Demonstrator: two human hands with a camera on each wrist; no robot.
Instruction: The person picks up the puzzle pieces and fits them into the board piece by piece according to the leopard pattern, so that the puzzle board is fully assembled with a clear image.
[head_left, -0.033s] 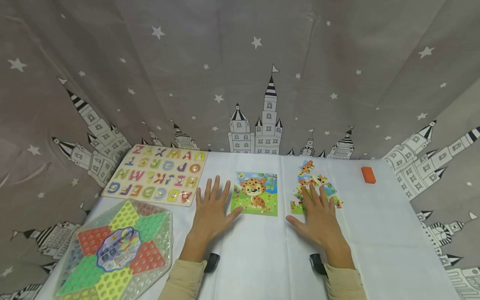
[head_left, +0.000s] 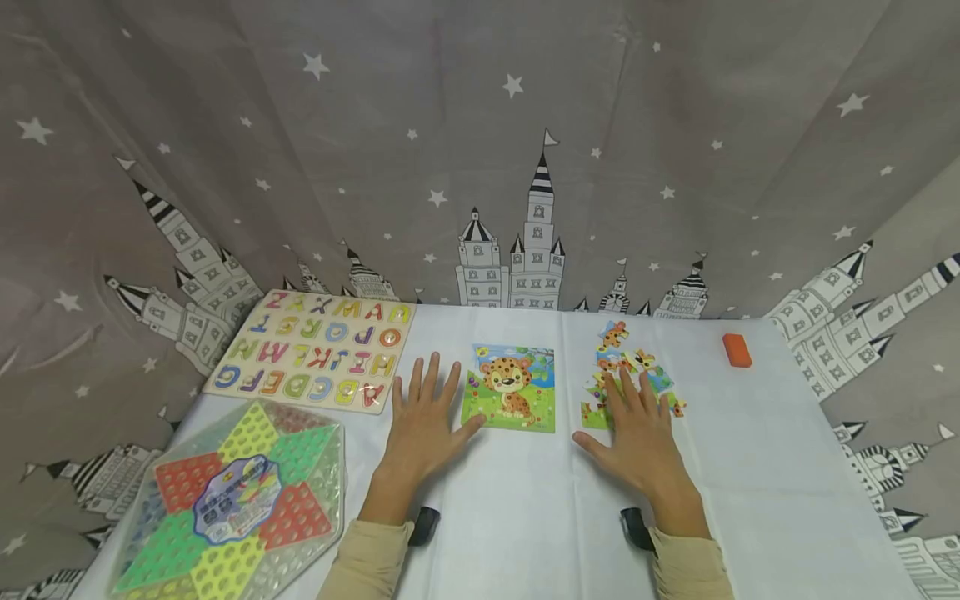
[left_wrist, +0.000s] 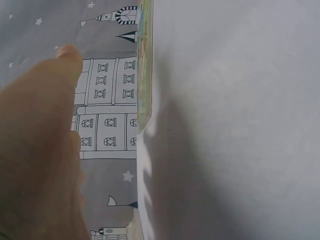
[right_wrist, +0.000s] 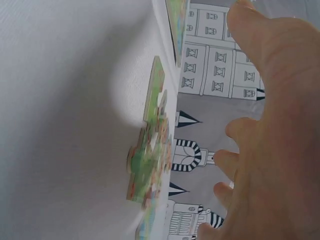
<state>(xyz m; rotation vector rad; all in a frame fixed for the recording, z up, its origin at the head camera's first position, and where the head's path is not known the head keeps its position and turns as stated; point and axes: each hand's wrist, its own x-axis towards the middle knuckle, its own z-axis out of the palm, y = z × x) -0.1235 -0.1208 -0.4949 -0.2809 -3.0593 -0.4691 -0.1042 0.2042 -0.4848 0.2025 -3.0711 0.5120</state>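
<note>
A square leopard picture puzzle (head_left: 517, 379) lies flat near the middle of the white table, with a notch at its upper left. Left of it my left hand (head_left: 420, 425) hovers palm down with its fingers spread, the thumb tip overlapping the puzzle's lower left edge in the head view. My right hand (head_left: 641, 442) is spread the same way and holds nothing. Its fingers overlap a heap of loose puzzle pieces (head_left: 651, 367) and hide part of it. In the right wrist view the heaped pieces (right_wrist: 150, 165) lie on the cloth, apart from the hand.
An alphabet board (head_left: 311, 350) with coloured letters lies at the back left. In front of it is a hexagonal Chinese checkers board (head_left: 300, 458) in clear wrapping. An orange block (head_left: 737, 350) sits at the back right. A grey castle-print curtain (head_left: 480, 108) hangs behind the table.
</note>
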